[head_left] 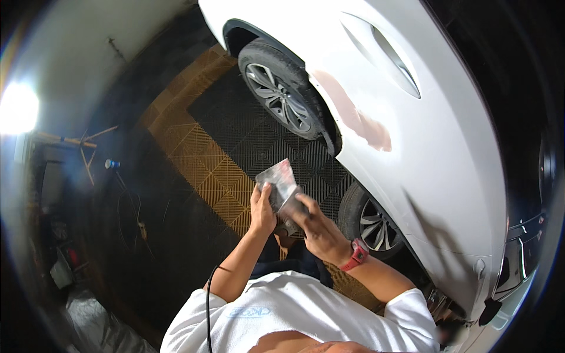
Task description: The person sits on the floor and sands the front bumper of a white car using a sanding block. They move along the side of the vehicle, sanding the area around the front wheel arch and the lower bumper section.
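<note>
My left hand (262, 210) is closed on the lower edge of a flat grey plate (274, 176) with a pink smear near its far corner. My right hand (322, 230), a red watch on its wrist, is closed on a small flat grey scraper-like piece (289, 203). That piece meets the plate's near right edge; motion blur hides its exact shape. Beyond my hands stands a white car (435, 159). Its bodywork beside the wheel arch carries a pinkish-brown patch (356, 117), apart from both hands.
Two car wheels, one at the far side (279, 94) and one close to my right arm (376, 226), stand on ribbed black and yellow floor tiles (206, 170). A bright lamp (19, 109) and its stand are at the left. Plastic sheeting (97, 323) lies lower left.
</note>
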Demonstrator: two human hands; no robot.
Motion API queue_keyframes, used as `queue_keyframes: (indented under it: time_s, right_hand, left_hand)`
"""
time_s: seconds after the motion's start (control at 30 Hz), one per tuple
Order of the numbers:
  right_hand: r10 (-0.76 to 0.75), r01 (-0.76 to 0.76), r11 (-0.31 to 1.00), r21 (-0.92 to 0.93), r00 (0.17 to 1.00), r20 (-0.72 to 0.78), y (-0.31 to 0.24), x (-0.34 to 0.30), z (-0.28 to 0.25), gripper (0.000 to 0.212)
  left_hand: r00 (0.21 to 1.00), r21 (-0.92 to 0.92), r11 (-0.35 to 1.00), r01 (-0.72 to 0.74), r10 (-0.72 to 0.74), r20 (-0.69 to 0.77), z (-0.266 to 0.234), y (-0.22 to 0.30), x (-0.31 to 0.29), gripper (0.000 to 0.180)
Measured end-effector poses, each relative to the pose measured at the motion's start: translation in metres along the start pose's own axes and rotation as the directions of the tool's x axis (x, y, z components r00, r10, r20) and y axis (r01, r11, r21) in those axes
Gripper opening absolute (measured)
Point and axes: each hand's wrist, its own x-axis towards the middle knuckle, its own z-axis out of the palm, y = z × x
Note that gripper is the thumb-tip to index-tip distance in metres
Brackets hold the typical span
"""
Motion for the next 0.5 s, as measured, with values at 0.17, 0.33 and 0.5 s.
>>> queue_keyframes:
  time_s: [0.17,0.33,0.5]
  right_hand:
    - [-0.014,0.100,0.859,-0.502,0.985,0.173,-0.013,-0.008,-0.021,0.073]
    - [0.320,-0.343,0.917,-0.205,0.937,-0.141,-0.073,-0.010,0.006,0.072]
    - [0.612,-0.313,0.742,0.592,0.677,-0.409,-0.085,-0.025,0.097,0.054]
  left_hand:
    - [0.997,-0.041,0.997,-0.068,0.069,0.034,0.001,0.085,-0.062,0.036]
    - [0.897,-0.194,0.879,-0.435,0.443,0.000,-0.038,0.217,-0.096,0.062]
    - [0.504,-0.427,0.503,-0.751,0.855,0.120,-0.168,0.416,-0.144,0.040]
